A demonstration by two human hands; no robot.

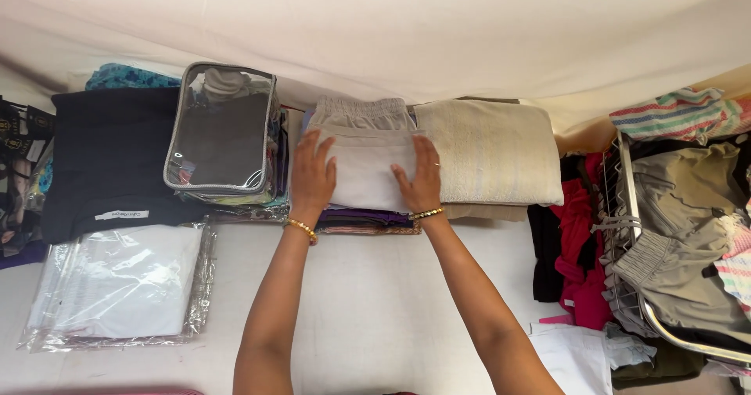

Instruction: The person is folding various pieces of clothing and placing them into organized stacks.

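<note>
The folded garment lies on top of a stack of folded clothes at the back middle of the counter. The left hand rests on its left edge, the right hand on its right edge. Just right of the stack lies a folded towel. Just left stands a zipped pouch on other packets, and further left a folded top. In front of that top lies a plastic-wrapped packet. At the far right, a wire basket holds clothes.
</note>
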